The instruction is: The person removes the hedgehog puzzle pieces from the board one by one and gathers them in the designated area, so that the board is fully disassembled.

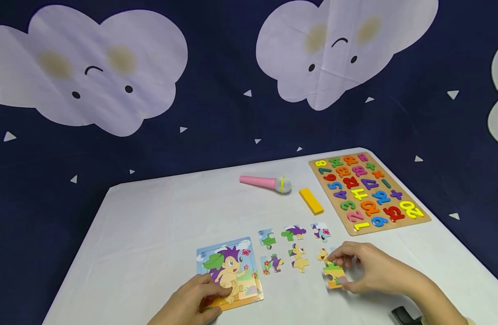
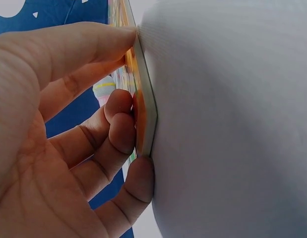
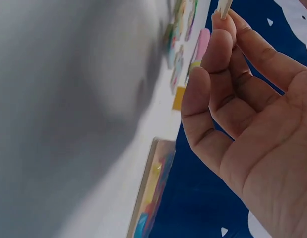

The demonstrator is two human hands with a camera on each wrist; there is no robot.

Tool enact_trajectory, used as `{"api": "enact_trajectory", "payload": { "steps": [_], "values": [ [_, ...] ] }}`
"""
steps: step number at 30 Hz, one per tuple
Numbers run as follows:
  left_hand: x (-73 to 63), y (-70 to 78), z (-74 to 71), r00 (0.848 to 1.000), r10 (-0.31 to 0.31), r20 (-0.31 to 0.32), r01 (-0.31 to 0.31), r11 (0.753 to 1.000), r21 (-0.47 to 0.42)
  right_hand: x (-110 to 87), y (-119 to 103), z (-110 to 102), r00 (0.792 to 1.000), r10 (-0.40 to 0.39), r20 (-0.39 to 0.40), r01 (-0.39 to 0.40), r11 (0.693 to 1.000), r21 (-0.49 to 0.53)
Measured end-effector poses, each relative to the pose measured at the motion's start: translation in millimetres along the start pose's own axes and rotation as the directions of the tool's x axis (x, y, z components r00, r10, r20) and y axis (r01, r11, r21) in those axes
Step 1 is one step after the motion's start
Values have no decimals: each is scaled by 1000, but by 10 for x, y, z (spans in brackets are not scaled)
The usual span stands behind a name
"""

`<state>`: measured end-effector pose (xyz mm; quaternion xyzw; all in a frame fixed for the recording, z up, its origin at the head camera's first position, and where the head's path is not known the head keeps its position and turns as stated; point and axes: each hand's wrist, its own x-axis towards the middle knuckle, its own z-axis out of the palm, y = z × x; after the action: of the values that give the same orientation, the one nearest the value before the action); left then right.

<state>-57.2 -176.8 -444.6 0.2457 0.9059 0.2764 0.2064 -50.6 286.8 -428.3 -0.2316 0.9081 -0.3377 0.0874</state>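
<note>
My left hand (image 1: 194, 295) holds the lower left corner of a framed hedgehog jigsaw puzzle (image 1: 249, 262) lying on the table. In the left wrist view its thumb meets the orange-edged frame (image 2: 148, 119), and bent fingers touch its face and edge. A single puzzle piece (image 1: 333, 276), green and yellow-orange, is pinched in my right hand (image 1: 368, 266), tilted over the table. Only the edge of that piece (image 3: 224, 7) shows in the right wrist view. Close behind it lies another piece (image 1: 322, 256), partly covered by the fingers. More loose pieces (image 1: 299, 259) lie in two rows between the hands.
A wooden number board (image 1: 338, 216) with coloured digits occupies the back right. Left of it lie a yellow-orange block (image 1: 311, 201) and a pink toy microphone (image 1: 259, 181). A dark object (image 1: 405, 315) sits by the right wrist. Behind the white table (image 1: 151, 225) hangs a dark blue cloud-print cloth (image 1: 216, 113).
</note>
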Motion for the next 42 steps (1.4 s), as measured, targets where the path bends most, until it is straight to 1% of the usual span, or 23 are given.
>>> {"api": "enact_trajectory", "payload": {
  "steps": [6,8,15,21,28,42],
  "values": [
    [-5,6,-5,1000,-6,-2,6,1000,-5,-49,71,24,997,66,40,-67,997,33],
    [-6,9,-5,1000,-6,-2,6,1000,-4,-61,86,34,996,76,50,-78,996,45],
    [-5,8,3,1000,-7,-5,7,1000,-1,-82,133,55,995,66,73,-71,996,62],
    [-6,-1,7,1000,-4,-8,4,1000,-4,-77,159,61,993,75,91,-82,994,72],
    [-15,3,14,1000,20,-18,-20,1000,-1,-93,182,61,996,56,69,-59,997,40],
    [-30,6,16,999,25,-22,-25,1000,-1,-126,198,71,997,53,54,-53,999,6]
  ]
}}
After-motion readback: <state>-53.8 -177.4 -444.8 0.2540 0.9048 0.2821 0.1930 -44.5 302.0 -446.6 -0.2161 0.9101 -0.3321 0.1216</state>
